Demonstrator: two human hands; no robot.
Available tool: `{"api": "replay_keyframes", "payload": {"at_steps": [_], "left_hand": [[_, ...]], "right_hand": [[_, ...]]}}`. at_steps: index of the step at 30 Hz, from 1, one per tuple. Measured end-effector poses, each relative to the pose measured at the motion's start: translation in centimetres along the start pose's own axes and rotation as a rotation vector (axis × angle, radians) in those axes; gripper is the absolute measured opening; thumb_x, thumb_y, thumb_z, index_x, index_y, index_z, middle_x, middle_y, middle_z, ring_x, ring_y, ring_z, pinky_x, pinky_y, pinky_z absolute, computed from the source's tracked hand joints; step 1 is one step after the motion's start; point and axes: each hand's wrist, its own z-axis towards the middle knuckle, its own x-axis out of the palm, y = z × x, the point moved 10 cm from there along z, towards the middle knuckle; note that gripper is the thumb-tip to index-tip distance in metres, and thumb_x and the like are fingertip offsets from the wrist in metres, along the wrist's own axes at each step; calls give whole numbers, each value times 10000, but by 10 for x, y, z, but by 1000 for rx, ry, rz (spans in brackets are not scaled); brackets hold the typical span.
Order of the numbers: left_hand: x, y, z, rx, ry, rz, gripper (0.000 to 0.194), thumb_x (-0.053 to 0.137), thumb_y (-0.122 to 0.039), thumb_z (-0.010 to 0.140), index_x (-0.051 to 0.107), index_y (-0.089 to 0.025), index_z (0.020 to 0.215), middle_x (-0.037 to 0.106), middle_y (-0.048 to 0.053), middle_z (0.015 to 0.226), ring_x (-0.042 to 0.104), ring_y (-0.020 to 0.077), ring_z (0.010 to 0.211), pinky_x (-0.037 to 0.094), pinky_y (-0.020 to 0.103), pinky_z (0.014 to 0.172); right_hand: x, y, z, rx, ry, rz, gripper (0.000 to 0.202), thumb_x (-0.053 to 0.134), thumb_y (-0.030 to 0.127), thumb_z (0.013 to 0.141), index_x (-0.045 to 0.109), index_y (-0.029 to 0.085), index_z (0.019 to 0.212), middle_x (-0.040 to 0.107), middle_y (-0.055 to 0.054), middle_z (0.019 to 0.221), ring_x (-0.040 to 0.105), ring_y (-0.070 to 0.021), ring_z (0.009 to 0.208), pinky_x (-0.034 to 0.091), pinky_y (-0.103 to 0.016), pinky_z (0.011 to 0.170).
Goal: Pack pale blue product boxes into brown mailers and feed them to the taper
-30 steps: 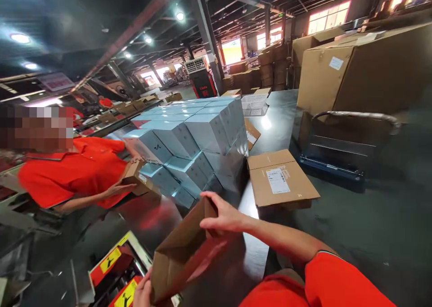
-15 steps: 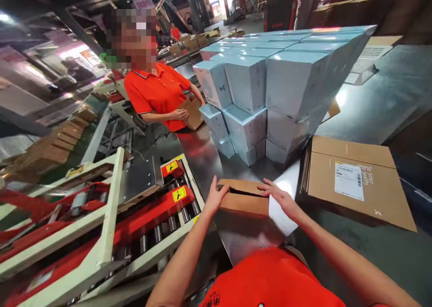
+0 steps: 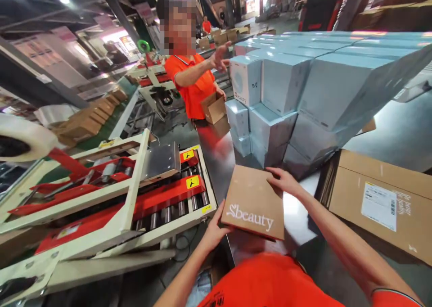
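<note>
A brown cardboard box (image 3: pixel 254 196) with white "beauty" lettering is in front of me, tilted so that its printed face shows. My left hand (image 3: pixel 215 229) grips its lower left edge, thumb on the near side and fingers partly hidden. At the upper right edge, my right hand (image 3: pixel 282 181) holds the box with its fingers over the rim. Just beyond the box rises a stack of pale blue boxes (image 3: pixel 273 131) on the metal table (image 3: pixel 216 147).
Flattened cartons (image 3: pixel 351 176) with a white label lie stacked on the right. To the left stands a roller conveyor (image 3: pixel 168 196) with red side belts and a tape roll (image 3: pixel 23 138). Across the table, a co-worker (image 3: pixel 192 79) in orange reaches to the pale blue stack beside an open carton (image 3: pixel 214 108).
The box has turned, so its lettered face now shows instead of the gapped flaps. My hands have shifted along its edges. The co-worker has raised an arm toward the stack.
</note>
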Motion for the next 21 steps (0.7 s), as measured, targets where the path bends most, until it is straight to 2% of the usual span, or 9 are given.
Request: {"api": "replay_keyframes", "payload": {"at_steps": [2,5,7,9,11,13,16,18,21], "left_hand": [[-18,-2,15,55,-51,85,709,804,-379,652,628,-230,1323,470,71,1548,322,314,1490,168,452,1265],[-39,0,41,-14,-135,-93,621,668,-579,772,672,-197,1262,505,101,1516,373,322,1464,222,497,1246],[-44,-8,55,-13,-196,-229,661,564,-638,844,619,-197,1334,481,90,1534,369,294,1469,254,475,1239],[-44,-19,62,25,-256,-213,673,550,-629,872,572,-198,1388,445,75,1559,323,263,1493,212,437,1258],[-40,-25,66,38,-285,-135,673,569,-606,877,554,-191,1407,428,75,1568,295,252,1504,166,420,1271],[-36,-27,68,31,-294,-107,652,535,-593,903,541,-196,1420,422,69,1570,297,243,1503,164,416,1271],[-35,-29,72,12,-314,-100,613,481,-553,940,544,-171,1416,436,85,1557,325,241,1491,179,416,1268],[-36,-32,75,0,-329,-106,592,463,-532,953,565,-154,1396,457,103,1539,341,255,1482,196,427,1264],[-33,-36,79,-32,-343,-160,551,429,-512,974,602,-164,1363,495,93,1512,373,261,1464,250,417,1248]], "right_hand": [[10,49,-16,-243,66,-261,404,549,336,889,660,231,1263,716,-92,1166,635,-251,1074,464,-393,978],[81,90,-68,-565,306,-657,305,522,200,888,706,215,1131,745,-68,816,669,-216,778,480,-316,748],[116,100,-88,-642,439,-719,252,554,212,891,710,222,1087,732,-45,739,655,-197,680,447,-283,645],[119,119,-76,-687,464,-727,231,526,290,946,712,239,1073,751,-39,817,667,-184,723,449,-265,644],[78,151,-24,-677,272,-772,282,453,320,993,716,239,1052,759,-46,953,673,-177,852,477,-259,741],[5,191,45,-586,-118,-854,317,414,286,1003,686,205,1141,713,-92,1182,626,-209,1064,468,-311,916],[-81,221,121,-361,-487,-918,398,491,275,952,592,93,1291,497,-229,1464,466,-369,1289,423,-517,1012],[-101,217,142,-263,-546,-921,412,527,222,909,589,42,1274,445,-303,1472,422,-448,1309,415,-608,982],[-94,200,129,-248,-556,-919,396,530,168,890,611,124,1274,475,-282,1442,484,-442,1254,424,-609,957]]}}
